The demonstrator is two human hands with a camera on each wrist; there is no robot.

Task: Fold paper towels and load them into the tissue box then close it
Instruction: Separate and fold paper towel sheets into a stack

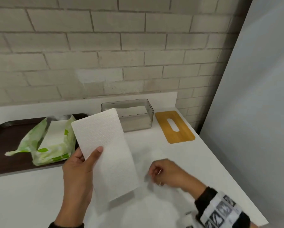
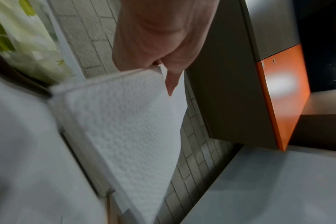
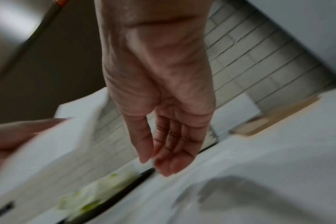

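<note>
- Over the counter [image 1: 195, 162], left hand [image 1: 78, 170] is pinching a folded paper towel [image 1: 105, 153] w/ thumb on top
- right hand [image 1: 167, 171] is hanging loose, holding nothing
- box [image 1: 134, 119] is sitting open, some towels already inside
- lid [image 1: 175, 127] is lying beside it, so loading + closing left imo

Tray's [image 1: 0, 142] left end cut off.

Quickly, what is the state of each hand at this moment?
Left hand: holds the folded paper towel, thumb on top.
Right hand: holds nothing, fingers loosely curled above the counter.
</note>
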